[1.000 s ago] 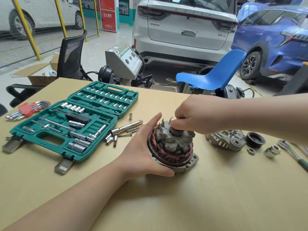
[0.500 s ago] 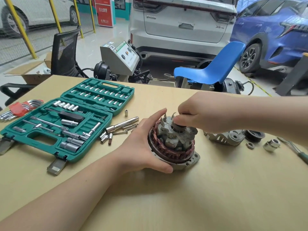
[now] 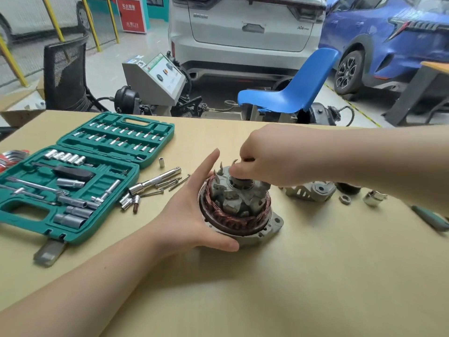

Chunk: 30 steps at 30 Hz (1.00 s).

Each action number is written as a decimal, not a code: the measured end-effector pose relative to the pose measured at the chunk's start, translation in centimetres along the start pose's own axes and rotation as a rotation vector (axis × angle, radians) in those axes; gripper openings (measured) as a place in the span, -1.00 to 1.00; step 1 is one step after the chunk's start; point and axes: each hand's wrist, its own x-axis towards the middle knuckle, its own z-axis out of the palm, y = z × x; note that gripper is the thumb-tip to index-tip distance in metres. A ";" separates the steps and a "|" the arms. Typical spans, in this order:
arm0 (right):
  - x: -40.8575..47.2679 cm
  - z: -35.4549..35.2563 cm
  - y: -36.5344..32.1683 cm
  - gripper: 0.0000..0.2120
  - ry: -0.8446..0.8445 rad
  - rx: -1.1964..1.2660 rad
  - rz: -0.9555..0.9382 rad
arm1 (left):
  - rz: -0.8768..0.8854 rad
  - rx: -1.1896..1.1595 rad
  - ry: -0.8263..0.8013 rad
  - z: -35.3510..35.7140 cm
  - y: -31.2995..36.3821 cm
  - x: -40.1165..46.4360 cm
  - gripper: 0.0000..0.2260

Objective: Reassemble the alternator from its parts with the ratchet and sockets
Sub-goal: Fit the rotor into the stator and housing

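Now left hand (image 3: 192, 215) cups the alternator (image 3: 239, 210); right hand (image 3: 269, 159) pinches its top.

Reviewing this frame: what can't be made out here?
All in the head view:
- Rotor shaft top: hidden under the right hand; what the fingers pinch is unclear.
- Housing left side: hidden behind the left hand.
- Pulley: mostly hidden behind the right forearm.
- Green handle: its other end is hidden by the forearm.
- Hex keys: cut off by the left edge.
- Socket sizes in the case: too small to read.
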 end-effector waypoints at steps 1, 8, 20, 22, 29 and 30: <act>-0.3 0.1 0.6 -0.48 0.029 0.032 -0.009 | 0.004 -0.001 -0.003 -0.1 -0.2 -0.2 0.40; -4.1 10.9 3.0 -0.01 0.052 1.099 0.036 | 0.004 -0.012 -0.012 -0.3 -1.0 -0.8 0.42; -3.7 17.2 0.4 -0.06 0.429 1.403 -0.053 | 0.025 -0.016 -0.001 -0.2 -0.1 -0.3 0.37; -3.5 17.4 0.5 -0.07 0.414 1.443 -0.079 | 0.008 -0.016 0.003 -0.3 -0.1 -0.3 0.38; -3.3 17.5 0.6 -0.08 0.373 1.491 -0.113 | 0.008 -0.009 0.000 -0.4 -0.2 -0.2 0.38; -3.3 17.4 0.6 -0.05 0.358 1.479 -0.119 | 0.009 -0.011 0.003 -0.4 -0.3 -0.2 0.37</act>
